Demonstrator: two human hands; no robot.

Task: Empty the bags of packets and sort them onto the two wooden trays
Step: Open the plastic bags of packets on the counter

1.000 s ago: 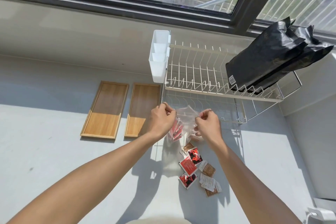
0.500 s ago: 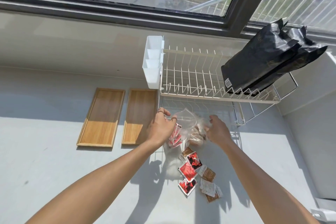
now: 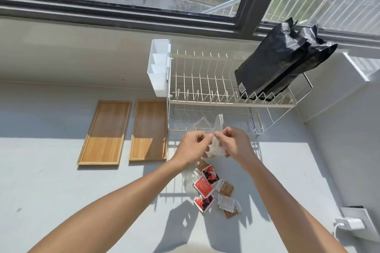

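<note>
My left hand (image 3: pixel 192 147) and my right hand (image 3: pixel 234 142) are close together above the counter, both pinching a clear plastic bag (image 3: pixel 214 146) that sticks up between them. Its contents are hard to make out. Below the hands several red packets (image 3: pixel 203 186) and brown packets (image 3: pixel 225 188) lie loose in a small pile on the counter. Two wooden trays lie side by side to the left, the left tray (image 3: pixel 104 132) and the right tray (image 3: pixel 149 129), both bare.
A white wire dish rack (image 3: pixel 205 92) with a white cutlery holder (image 3: pixel 158 68) stands behind the hands. Black bags (image 3: pixel 281 61) lean in its right end. A white charger (image 3: pixel 349 224) sits at the lower right. A window runs along the back.
My right hand has come back to the bag and now pinches it close to my left hand. The red and brown packets seen inside the bag earlier no longer show.
</note>
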